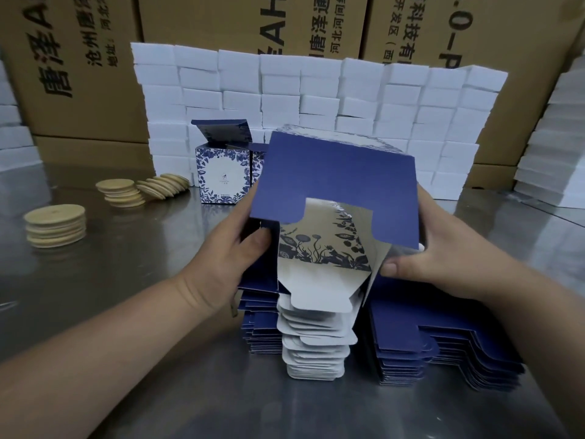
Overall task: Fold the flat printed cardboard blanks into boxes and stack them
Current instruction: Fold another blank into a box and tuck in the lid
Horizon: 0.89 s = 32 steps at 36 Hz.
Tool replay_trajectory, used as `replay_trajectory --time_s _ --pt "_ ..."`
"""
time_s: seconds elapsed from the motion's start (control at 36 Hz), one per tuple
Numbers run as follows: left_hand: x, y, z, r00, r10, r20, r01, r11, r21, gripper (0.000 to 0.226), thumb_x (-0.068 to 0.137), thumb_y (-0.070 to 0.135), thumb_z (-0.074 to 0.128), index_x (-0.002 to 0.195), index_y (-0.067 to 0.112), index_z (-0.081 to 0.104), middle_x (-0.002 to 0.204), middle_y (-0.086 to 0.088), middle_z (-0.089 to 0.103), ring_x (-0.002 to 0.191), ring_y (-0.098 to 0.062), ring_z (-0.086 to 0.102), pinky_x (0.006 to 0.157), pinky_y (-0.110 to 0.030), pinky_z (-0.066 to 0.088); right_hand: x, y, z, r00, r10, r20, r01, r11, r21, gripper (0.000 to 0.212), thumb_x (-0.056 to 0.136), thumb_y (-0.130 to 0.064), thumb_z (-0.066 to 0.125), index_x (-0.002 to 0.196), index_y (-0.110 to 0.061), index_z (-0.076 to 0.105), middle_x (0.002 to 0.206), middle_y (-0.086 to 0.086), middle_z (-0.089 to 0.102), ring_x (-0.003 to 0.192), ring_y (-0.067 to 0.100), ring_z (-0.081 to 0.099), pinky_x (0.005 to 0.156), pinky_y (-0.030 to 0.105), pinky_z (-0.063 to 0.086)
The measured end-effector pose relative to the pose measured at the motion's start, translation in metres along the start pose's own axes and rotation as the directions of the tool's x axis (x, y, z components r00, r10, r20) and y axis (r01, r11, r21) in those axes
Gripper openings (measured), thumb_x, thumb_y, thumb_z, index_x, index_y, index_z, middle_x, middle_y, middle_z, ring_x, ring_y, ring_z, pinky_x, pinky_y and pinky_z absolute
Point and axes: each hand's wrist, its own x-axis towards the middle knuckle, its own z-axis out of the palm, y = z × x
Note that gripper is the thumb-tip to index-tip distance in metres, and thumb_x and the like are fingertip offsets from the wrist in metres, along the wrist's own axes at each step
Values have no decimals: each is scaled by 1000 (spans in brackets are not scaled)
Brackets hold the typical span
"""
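Blank: held half-opened above the stack of flat blanks on the table.
Left hand: clasped on the blank's left edge.
Right hand: gripping its right edge, thumb on a flap.
Folded box: behind, lid raised.

Your bench is bare grey metal with a dull sheen, and it throws back soft patches of light near its front edge. Along its far side you have a wall of white blocks, stacked in rows several courses high. Behind that wall stand big brown cartons printed with black Chinese characters, which fill the back of your view. A right-hand white stack rises at the edge of your view, and a left-hand white stack at the other. To your left on the bench sit piles of round pale wooden discs, with one toppled pile leaning in a slanted fan.
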Motion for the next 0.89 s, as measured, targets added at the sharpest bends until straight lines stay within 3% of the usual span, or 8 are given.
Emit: replay_trajectory --time_s 0.25,0.33,0.44,0.53,0.58,0.69,0.78,0.89 --pt "6 9 -2 990 17 143 -35 992 124 88 64 79 55 131 28 26 134 18 37 124 15 36 98 -6 29 0 -12 4 999 16 -31 -16 1000 -19 126 49 -80 67 150 -31 10 132 -46 34 118 -24 36 83 -6 29" --pt "7 9 -4 978 -72 195 45 989 138 97 51 78 66 129 34 28 133 25 38 125 12 37 95 -5 32 0 -14 5 1000 5 -24 -5 999 -40 126 48 -82 65 150 -32 10 128 -49 35 118 -26 34 83 -7 29" --pt "8 2 -4 973 -129 194 85 972 219 101 48 49 68 139 31 26 124 34 45 121 7 44 90 -7 38 -1 -17 6 999 41 -23 -42 997 -64 116 51 -63 69 149 -35 12 118 -53 40 112 -26 39 80 -6 30" --pt "6 0 -3 975 -103 198 59 975 215 112 53 47 68 148 19 15 138 20 42 127 4 40 104 -20 35 -3 -16 8 997 3 -80 -9 997 -73 98 56 -54 64 143 -35 24 108 -50 49 99 -25 49 73 -7 33" --pt "4 0 -2 978 -60 198 29 987 155 106 60 43 63 148 14 13 142 10 41 129 -2 41 106 -27 35 -4 -16 8 994 -6 -107 0 998 -55 91 57 -52 61 139 -42 23 105 -53 48 97 -29 46 71 -8 32" --pt "3 3 -1 989 18 144 -19 1000 7 79 71 34 49 142 8 26 128 12 52 116 -2 52 91 -15 40 -4 -16 5 993 -22 -115 26 999 28 81 65 -46 53 139 -53 22 116 -43 51 99 -17 54 69 3 43" --pt "3 4 -2 994 109 7 -110 991 83 56 73 39 41 126 20 45 114 12 59 107 -5 55 87 -19 41 -3 -14 4 981 -59 -184 66 997 35 73 69 -42 48 136 -57 24 123 -40 49 102 -15 53 71 1 41" --pt "2 4 -1 975 210 -75 -192 963 191 54 80 38 39 132 27 32 129 7 46 112 5 50 90 -12 38 -4 -10 5 962 -62 -265 82 994 67 77 73 -44 52 141 -55 19 125 -38 50 100 -13 57 71 3 43"
